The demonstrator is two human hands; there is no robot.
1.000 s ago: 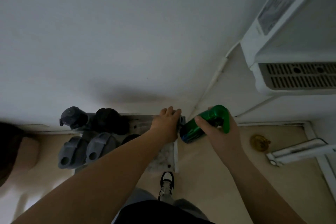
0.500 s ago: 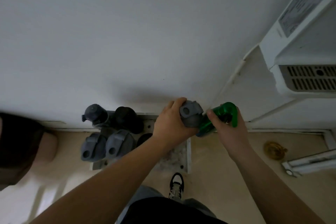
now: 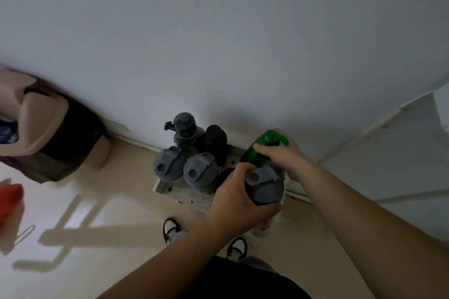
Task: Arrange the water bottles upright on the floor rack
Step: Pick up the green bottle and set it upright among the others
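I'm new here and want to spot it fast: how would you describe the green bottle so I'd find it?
Look where the white wall meets the floor, at the small rack crowded with bottles. At its right end, the right hand grips the green bottle. It is the only translucent green one; its neighbours are grey or black, including the grey-lidded bottle in the left hand.

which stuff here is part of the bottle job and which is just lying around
Part of the job:
- green bottle, in the right hand
- grey-lidded bottle, in the left hand
- two grey-lidded bottles and two dark bottles standing on the rack
- floor rack

Just lying about:
- bin
- red thing, too blurred to identify
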